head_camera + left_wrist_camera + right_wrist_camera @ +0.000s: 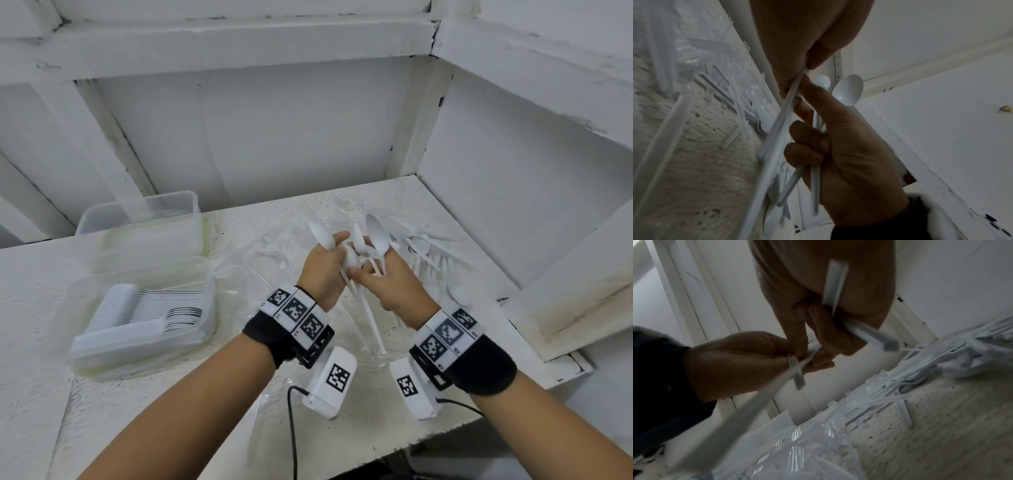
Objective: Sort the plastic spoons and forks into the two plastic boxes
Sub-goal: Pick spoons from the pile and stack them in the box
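Observation:
Both hands meet above the middle of the table. My left hand (337, 245) pinches a white spoon (322, 234), bowl up. Curled fingers of my right hand (368, 265) hold a small bunch of white spoons (376, 233). One more spoon (351, 260) crosses between the two hands, its long handle hanging down. In the left wrist view the right hand (849, 154) clasps the spoon handles, with a bowl (849, 88) sticking out above it. The near plastic box (210, 308) at left holds stacked white spoons (181, 315). Behind it stands the far plastic box (137, 202).
Clear plastic forks (270, 250) lie scattered on the table under and left of the hands. A heap of loose white spoons (428, 253) lies at the right, close to the white side wall (513, 205). A white back wall closes the far side.

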Tool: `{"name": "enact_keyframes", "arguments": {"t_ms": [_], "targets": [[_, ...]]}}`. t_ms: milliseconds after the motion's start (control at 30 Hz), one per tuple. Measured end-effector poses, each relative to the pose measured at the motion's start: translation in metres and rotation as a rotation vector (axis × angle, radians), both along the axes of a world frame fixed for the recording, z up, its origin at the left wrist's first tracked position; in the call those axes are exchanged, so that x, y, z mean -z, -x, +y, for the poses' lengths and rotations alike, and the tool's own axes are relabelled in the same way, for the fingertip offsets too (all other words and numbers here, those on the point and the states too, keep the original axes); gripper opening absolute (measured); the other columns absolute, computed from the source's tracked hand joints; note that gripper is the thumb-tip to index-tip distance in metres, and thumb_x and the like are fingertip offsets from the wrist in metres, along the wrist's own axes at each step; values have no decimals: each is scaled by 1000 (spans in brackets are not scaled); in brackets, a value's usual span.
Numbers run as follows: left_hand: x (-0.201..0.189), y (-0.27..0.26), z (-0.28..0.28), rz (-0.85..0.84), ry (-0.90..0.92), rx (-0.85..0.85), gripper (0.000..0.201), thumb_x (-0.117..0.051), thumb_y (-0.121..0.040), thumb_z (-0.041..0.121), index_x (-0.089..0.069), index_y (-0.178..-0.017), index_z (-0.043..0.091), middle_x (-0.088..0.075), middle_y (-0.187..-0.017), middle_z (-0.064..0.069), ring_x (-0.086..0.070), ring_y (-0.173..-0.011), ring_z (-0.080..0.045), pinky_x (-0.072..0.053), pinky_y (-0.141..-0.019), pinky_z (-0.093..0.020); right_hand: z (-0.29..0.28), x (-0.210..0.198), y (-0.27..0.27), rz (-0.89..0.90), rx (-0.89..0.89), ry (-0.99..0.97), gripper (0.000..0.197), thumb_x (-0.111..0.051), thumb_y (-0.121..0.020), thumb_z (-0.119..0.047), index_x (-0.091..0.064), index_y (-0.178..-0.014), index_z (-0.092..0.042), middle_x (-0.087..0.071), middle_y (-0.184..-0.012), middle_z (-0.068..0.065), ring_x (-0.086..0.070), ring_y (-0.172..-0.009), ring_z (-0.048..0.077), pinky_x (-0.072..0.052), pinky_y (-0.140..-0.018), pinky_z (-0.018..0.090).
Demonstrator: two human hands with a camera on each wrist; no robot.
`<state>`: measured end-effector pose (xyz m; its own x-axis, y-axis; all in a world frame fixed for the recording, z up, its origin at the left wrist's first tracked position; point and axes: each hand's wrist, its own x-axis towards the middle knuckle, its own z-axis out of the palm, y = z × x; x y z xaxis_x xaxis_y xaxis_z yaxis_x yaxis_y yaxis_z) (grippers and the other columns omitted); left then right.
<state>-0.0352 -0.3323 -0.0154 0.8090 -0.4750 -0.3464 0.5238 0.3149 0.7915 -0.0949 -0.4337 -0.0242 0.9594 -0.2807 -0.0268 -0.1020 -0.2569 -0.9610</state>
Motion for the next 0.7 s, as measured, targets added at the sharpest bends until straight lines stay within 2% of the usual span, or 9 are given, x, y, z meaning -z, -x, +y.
{"name": "enact_keyframes", "arguments": {"t_ms": [100, 167, 267, 333, 400, 467, 533, 600, 700], "targets": [[-2, 3, -3, 36, 36, -12, 45, -27, -97, -5, -33, -139, 10, -52, -127, -17, -59, -97, -28, -50, -78, -36, 0, 5, -1, -37, 47, -12, 52, -67, -83, -9, -46, -130, -17, -62, -97, -4, -62, -78, -1, -47, -66, 9], [-2, 6, -1, 67, 62, 36, 48, -29, -97, -2, -29, -142, 16, -49, -134, -18, -61, -89, -26, -48, -74, -36, -3, 6, -3, -62, 104, 17, 52, -68, -83, -12, -46, -130, -19, -62, -110, 0, -63, -91, 11, -52, -72, 16], [-1, 15, 3, 14, -6, 308, 30, -29, -100, 5, -47, -122, 16, -62, -106, -13, -65, -73, -22, -53, -72, -37, -9, -1, -8, -102, 206, 84, 43, -66, -84, -14, -49, -123, -21, -64, -103, -5, -62, -93, 7, -54, -78, 23], [1, 19, 3, 27, -50, 433, 26, -28, -101, 9, -50, -116, 11, -63, -88, -10, -66, -62, -20, -56, -59, -33, -14, -8, -9, -110, 230, 184, 38, -65, -85, -15, -50, -119, -22, -59, -92, -15, -58, -85, -2, -50, -76, 19], [2, 15, 1, 15, -149, 452, 20, -31, -101, 11, -50, -109, 11, -56, -69, -5, -51, -45, -12, -43, -44, -21, -20, -11, -8, -95, 241, 262, 39, -65, -85, -19, -47, -119, -21, -58, -87, -12, -58, -77, 1, -48, -75, 24], [1, 7, -3, -90, -329, 489, 18, -34, -100, 14, -51, -102, 12, -40, -58, 1, -34, -40, -7, -27, -40, -16, -28, -13, -6, -65, 282, 260, 46, -64, -87, -23, -40, -125, -18, -59, -89, -4, -58, -77, 10, -45, -70, 24], [1, -4, -8, -272, -541, 545, 18, -35, -98, 14, -53, -100, 11, -35, -60, 2, -29, -43, -7, -21, -39, -16, -39, -13, -3, -27, 359, 211, 40, -58, -91, -23, -37, -124, -12, -60, -90, 1, -58, -74, 11, -41, -60, 15], [3, -17, -15, -481, -730, 586, 14, -39, -97, 14, -52, -99, 9, -38, -65, 0, -32, -50, -10, -25, -42, -18, -53, -12, 0, 41, 412, 214, 15, -50, -94, -20, -48, -103, -9, -59, -77, 0, -52, -63, 7, -38, -55, 17], [10, -34, -27, -813, -1009, 645, 22, -46, -96, 25, -52, -105, 7, -50, -83, -4, -49, -71, -20, -34, -57, -23, -67, -7, 3, 127, 387, 185, 22, -43, -95, -19, -60, -85, -9, -56, -63, 2, -44, -50, 12, -35, -53, 24]]}}
